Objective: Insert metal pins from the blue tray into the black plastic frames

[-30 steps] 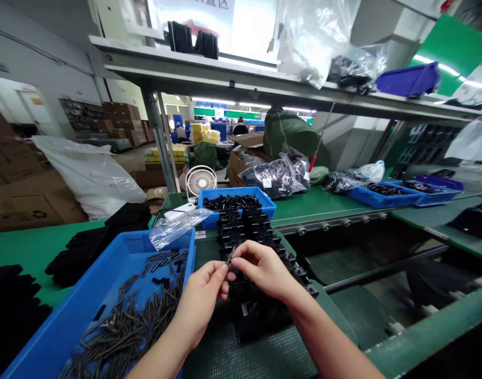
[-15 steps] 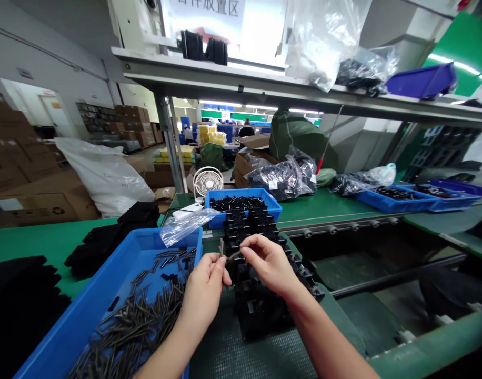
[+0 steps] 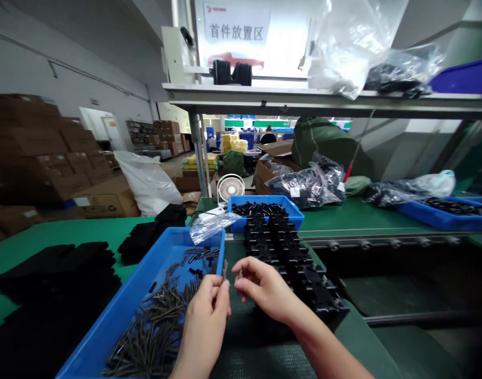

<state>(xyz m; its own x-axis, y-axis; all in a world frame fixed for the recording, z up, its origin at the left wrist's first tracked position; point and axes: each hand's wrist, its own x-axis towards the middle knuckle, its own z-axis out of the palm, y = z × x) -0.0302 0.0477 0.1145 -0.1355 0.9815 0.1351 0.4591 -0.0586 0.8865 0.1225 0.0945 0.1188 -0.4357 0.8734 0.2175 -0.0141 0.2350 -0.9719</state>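
Note:
My left hand (image 3: 208, 316) is closed on a thin grey-brown metal pin (image 3: 225, 269) that sticks up past the thumb. Close to its right, my right hand (image 3: 267, 288) pinches a similar thin pin, mostly hidden by the fingers. The two hands are apart, above the green mat. Below and left of them, a blue bin (image 3: 118, 300) holds a heap of loose pins (image 3: 162, 310) and a few short black pieces. Just beyond my right hand stand rows of black plastic parts (image 3: 292, 258) with small metal ends showing.
A second blue bin (image 3: 298, 218) with small black pieces sits behind the rows, a clear plastic bag (image 3: 213, 226) beside it. Stacked black foam-like blocks (image 3: 55, 279) lie at left. A white fan (image 3: 230, 187) and bagged parts (image 3: 308, 184) stand farther back, under a shelf (image 3: 304, 102).
My head view has turned left. My right hand has drawn back from the pin at my left hand, so a gap shows between them, and both hands sit lower in view.

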